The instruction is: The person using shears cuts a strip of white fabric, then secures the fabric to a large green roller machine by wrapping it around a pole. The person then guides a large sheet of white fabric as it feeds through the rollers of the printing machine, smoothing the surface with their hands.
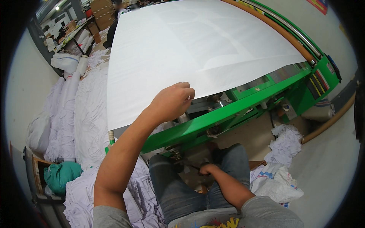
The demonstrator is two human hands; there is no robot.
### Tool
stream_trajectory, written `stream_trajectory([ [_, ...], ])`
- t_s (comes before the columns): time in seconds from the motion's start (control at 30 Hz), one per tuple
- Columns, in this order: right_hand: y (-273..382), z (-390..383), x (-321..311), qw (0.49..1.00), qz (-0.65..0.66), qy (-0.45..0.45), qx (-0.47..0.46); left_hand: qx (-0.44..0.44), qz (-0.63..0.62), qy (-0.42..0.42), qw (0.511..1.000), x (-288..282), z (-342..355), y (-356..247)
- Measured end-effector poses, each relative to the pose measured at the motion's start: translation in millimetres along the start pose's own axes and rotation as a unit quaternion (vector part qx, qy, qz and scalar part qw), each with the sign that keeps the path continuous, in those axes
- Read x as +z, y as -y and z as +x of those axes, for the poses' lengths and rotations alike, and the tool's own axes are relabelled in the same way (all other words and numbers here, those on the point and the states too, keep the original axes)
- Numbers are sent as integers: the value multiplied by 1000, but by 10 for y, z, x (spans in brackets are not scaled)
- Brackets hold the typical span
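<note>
Okay, I see white sheet [159, 57] over green machine frame [228, 114], ahead of left hand [174, 99], near edge slanting away rightward; left nearer, fingers half-curled, grip unclear; right hand [207, 169] low, curled, contents can't tell.

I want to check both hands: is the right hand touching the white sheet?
Apart: in the head view, the right hand sits well clear of the white sheet, with the green frame visible between them.

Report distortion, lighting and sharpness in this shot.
Head view: black fisheye rim, green rail visibly curved; head view: sheet bright, with soft, faint tonal patches; head view: right hand in darker surroundings than left hand; head view: distant boxes lack crisp detail.
</note>
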State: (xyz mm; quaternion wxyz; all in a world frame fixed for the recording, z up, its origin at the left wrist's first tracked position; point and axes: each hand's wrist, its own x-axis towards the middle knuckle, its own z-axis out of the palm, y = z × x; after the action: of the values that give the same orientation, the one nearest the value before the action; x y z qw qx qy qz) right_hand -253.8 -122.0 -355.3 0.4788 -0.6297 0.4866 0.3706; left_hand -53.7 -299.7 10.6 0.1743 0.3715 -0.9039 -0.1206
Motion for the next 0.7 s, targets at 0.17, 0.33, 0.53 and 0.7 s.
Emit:
stream_trajectory([
  [0.17, -120, 174, 75, 1000, -3, 7, 6, -6, -8, 7, 1000, 21, 40, -28],
  [0.33, -169, 277, 101, 1000, -10, 10, 10, -11, -17, 14, 1000, 29, 38, -7],
  [0.53, -179, 216, 171, 996, 47, -73, 8, 2, -25, -4, 1000, 55, 7, 41],
  [0.7, -328, 480, 206, 997, 65, -31, 42, 22, -25, -10, 999, 61, 55, 56],
])
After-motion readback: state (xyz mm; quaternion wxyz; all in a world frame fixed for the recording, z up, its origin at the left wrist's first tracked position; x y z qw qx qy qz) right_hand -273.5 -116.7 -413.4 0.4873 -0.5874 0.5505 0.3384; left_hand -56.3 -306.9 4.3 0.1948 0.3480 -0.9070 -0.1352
